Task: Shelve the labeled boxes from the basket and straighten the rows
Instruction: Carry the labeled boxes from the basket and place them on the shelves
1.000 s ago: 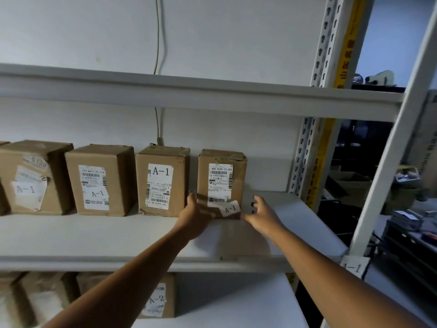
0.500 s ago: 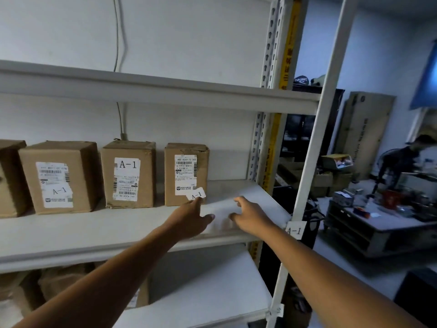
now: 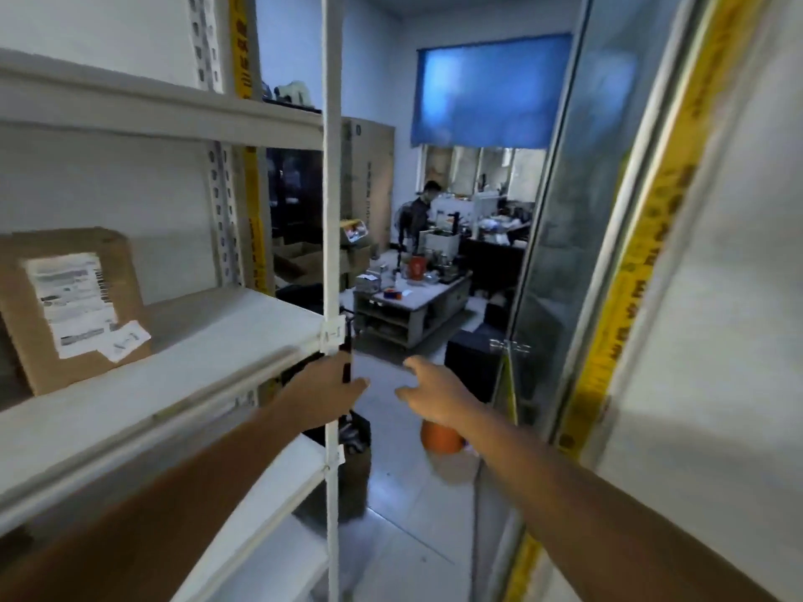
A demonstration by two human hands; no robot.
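One brown cardboard box (image 3: 74,306) with a white shipping label and a loose paper tag stands on the white middle shelf (image 3: 208,341) at the far left of the view. My left hand (image 3: 323,395) hovers by the shelf's front right corner, partly behind the white upright post (image 3: 332,236), fingers loose and holding nothing. My right hand (image 3: 434,395) is out in the aisle to the right of the shelf, fingers spread, empty. No basket is in view.
A second rack with a yellow strip (image 3: 625,306) stands close on the right. Between the racks a narrow aisle leads to a cluttered low table (image 3: 413,293) and a person (image 3: 419,210) at a desk. An orange object (image 3: 441,438) lies on the floor.
The view has swung to the right, away from the row of boxes. Both hands have come off the shelf and moved right, past its front corner, into the aisle.
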